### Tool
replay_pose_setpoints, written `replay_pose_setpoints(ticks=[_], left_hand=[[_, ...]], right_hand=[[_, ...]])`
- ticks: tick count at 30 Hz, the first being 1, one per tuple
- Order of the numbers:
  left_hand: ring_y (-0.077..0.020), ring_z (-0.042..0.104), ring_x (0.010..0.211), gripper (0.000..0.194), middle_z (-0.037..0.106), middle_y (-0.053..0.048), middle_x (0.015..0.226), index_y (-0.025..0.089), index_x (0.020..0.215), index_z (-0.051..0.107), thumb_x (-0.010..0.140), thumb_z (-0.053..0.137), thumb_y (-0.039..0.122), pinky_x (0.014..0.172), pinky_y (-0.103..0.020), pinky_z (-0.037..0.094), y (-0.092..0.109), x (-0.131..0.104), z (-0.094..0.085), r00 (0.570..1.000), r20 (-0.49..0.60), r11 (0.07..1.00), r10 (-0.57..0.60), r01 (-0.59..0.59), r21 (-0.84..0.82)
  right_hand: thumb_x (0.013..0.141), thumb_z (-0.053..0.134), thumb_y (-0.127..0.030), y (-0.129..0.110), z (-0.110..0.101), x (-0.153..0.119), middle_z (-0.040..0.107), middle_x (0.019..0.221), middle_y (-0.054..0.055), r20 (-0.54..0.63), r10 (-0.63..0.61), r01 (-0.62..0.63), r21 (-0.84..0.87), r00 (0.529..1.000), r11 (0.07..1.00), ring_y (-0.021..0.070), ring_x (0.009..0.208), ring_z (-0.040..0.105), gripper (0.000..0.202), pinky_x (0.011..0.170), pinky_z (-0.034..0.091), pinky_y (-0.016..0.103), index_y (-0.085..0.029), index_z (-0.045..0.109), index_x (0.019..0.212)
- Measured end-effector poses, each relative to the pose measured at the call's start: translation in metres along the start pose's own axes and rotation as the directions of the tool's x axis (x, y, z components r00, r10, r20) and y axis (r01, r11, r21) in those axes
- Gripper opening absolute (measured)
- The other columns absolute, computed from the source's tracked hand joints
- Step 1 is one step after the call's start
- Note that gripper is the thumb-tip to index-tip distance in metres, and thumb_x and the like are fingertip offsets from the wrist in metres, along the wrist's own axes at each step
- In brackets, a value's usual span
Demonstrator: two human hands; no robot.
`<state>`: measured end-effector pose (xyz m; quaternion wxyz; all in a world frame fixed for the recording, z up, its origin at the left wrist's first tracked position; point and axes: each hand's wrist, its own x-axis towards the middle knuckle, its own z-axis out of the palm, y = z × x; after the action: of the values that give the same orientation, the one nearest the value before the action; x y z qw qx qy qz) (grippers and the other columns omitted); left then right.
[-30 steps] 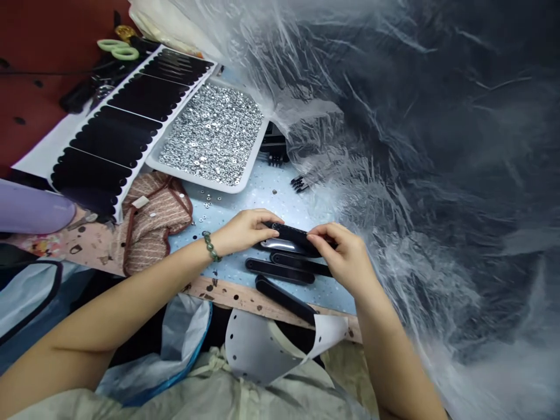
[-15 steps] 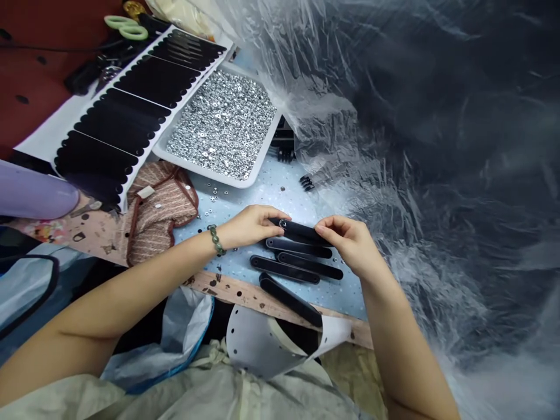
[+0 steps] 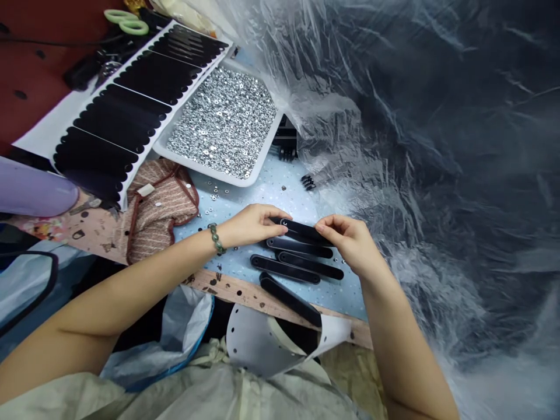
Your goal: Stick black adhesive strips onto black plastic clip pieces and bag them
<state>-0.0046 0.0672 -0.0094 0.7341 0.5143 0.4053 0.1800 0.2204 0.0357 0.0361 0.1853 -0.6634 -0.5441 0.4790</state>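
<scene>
A long black strip with rounded ends (image 3: 304, 229) is held level between both hands. My left hand (image 3: 251, 226), wearing a green beaded bracelet, is closed at its left end, thumb below and fingers above. A small bright curved mark shows near that end. On the right end, my right hand (image 3: 350, 240) pinches with thumb and index finger. Several similar black strips (image 3: 300, 247) lie just below on the blue speckled surface (image 3: 245, 256), each with a hole near one end. Another black strip (image 3: 291, 299) lies tilted across the front edge.
A white tray (image 3: 199, 168) of small shiny metal rings (image 3: 223, 122) stands behind. Left of it lies a sheet of black stickers (image 3: 122, 116). Around are green-handled scissors (image 3: 133, 27), a striped cloth (image 3: 161, 219), clear plastic sheeting (image 3: 332, 134) and a curled white punched sheet (image 3: 254, 344).
The left fingertips have shifted slightly on the strip's end, where a metal ring showed and now only a curved mark shows. My right hand stays in place.
</scene>
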Motion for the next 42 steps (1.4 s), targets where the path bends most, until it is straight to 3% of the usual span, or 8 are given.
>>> replay_pose_setpoints(ticks=[10, 14, 17, 21, 28, 32, 37, 42], left_hand=[[-0.0134, 0.068, 0.070, 0.011, 0.070, -0.003, 0.075, 0.013, 0.088, 0.067, 0.083, 0.060, 0.019, 0.067, -0.024, 0.053, -0.001, 0.008, 0.011, 0.991, -0.133, 0.999, -0.032, 0.030, -0.013], [-0.0145, 0.069, 0.072, 0.017, 0.070, -0.004, 0.076, 0.013, 0.086, 0.067, 0.086, 0.055, 0.025, 0.068, -0.026, 0.054, 0.002, 0.008, 0.009, 0.991, -0.123, 0.998, -0.059, 0.056, -0.030], [-0.0161, 0.070, 0.081, 0.021, 0.072, -0.007, 0.086, 0.013, 0.097, 0.067, 0.088, 0.052, 0.026, 0.076, -0.029, 0.054, 0.003, 0.004, 0.004, 0.996, -0.042, 0.995, -0.083, 0.080, -0.065], [-0.0167, 0.069, 0.090, 0.031, 0.072, -0.007, 0.096, 0.013, 0.109, 0.065, 0.080, 0.056, 0.012, 0.081, -0.029, 0.053, 0.003, -0.001, 0.001, 0.999, 0.015, 0.997, -0.037, 0.038, -0.065], [-0.0166, 0.069, 0.075, 0.022, 0.071, -0.006, 0.084, 0.014, 0.095, 0.068, 0.080, 0.062, 0.029, 0.068, -0.027, 0.054, -0.004, 0.000, 0.010, 0.993, -0.105, 0.996, 0.046, -0.037, 0.087], [-0.0155, 0.067, 0.075, 0.022, 0.069, -0.007, 0.093, 0.014, 0.092, 0.068, 0.079, 0.062, 0.031, 0.071, -0.029, 0.054, -0.010, -0.002, 0.013, 0.985, -0.127, 0.989, 0.118, -0.104, 0.108], [-0.0164, 0.066, 0.076, 0.024, 0.068, -0.006, 0.091, 0.014, 0.091, 0.068, 0.079, 0.061, 0.033, 0.072, -0.029, 0.053, -0.012, -0.005, 0.014, 0.978, -0.145, 0.980, 0.148, -0.125, 0.156], [-0.0172, 0.066, 0.078, 0.028, 0.068, -0.008, 0.095, 0.014, 0.093, 0.068, 0.078, 0.063, 0.038, 0.073, -0.031, 0.053, -0.012, -0.005, 0.013, 0.982, -0.142, 0.984, 0.124, -0.104, 0.142]], right_hand=[[0.082, 0.057, -0.034, -0.006, 0.005, -0.006, 0.058, 0.064, -0.002, -0.059, -0.069, 0.046, -0.333, 0.996, 0.942, 0.0114, 0.057, 0.047, 0.017, 0.059, 0.034, 0.026, -0.019, 0.065, 0.077], [0.083, 0.057, -0.029, -0.006, 0.005, -0.009, 0.062, 0.069, -0.001, -0.043, -0.141, 0.112, -0.400, 0.989, 0.910, 0.0119, 0.061, 0.050, 0.014, 0.062, 0.036, 0.026, -0.020, 0.064, 0.077], [0.084, 0.057, -0.028, -0.004, 0.006, -0.010, 0.062, 0.070, -0.001, -0.039, -0.172, 0.141, -0.412, 0.984, 0.900, 0.0124, 0.064, 0.052, 0.013, 0.063, 0.037, 0.026, -0.020, 0.064, 0.078], [0.085, 0.057, -0.028, -0.003, 0.007, -0.011, 0.062, 0.072, 0.000, -0.028, -0.198, 0.169, -0.414, 0.980, 0.894, 0.0134, 0.067, 0.055, 0.011, 0.065, 0.039, 0.026, -0.021, 0.065, 0.081], [0.086, 0.055, -0.025, -0.005, 0.004, -0.017, 0.063, 0.082, 0.001, -0.001, -0.212, 0.194, -0.399, 0.977, 0.896, 0.0144, 0.073, 0.057, 0.011, 0.070, 0.042, 0.028, -0.022, 0.065, 0.087], [0.081, 0.061, -0.025, 0.000, 0.004, -0.026, 0.063, 0.080, 0.001, -0.097, -0.129, 0.092, -0.321, 0.987, 0.943, 0.0144, 0.070, 0.057, 0.015, 0.067, 0.044, 0.028, -0.022, 0.061, 0.096], [0.078, 0.064, -0.026, 0.007, 0.006, -0.031, 0.057, 0.090, 0.002, -0.187, -0.154, 0.101, -0.268, 0.970, 0.958, 0.0105, 0.062, 0.055, 0.013, 0.063, 0.044, 0.027, -0.020, 0.055, 0.087], [0.076, 0.068, -0.021, 0.006, 0.004, -0.027, 0.055, 0.085, -0.001, -0.168, -0.160, 0.096, -0.335, 0.973, 0.937, 0.0091, 0.059, 0.052, 0.017, 0.067, 0.043, 0.027, -0.020, 0.054, 0.085]])
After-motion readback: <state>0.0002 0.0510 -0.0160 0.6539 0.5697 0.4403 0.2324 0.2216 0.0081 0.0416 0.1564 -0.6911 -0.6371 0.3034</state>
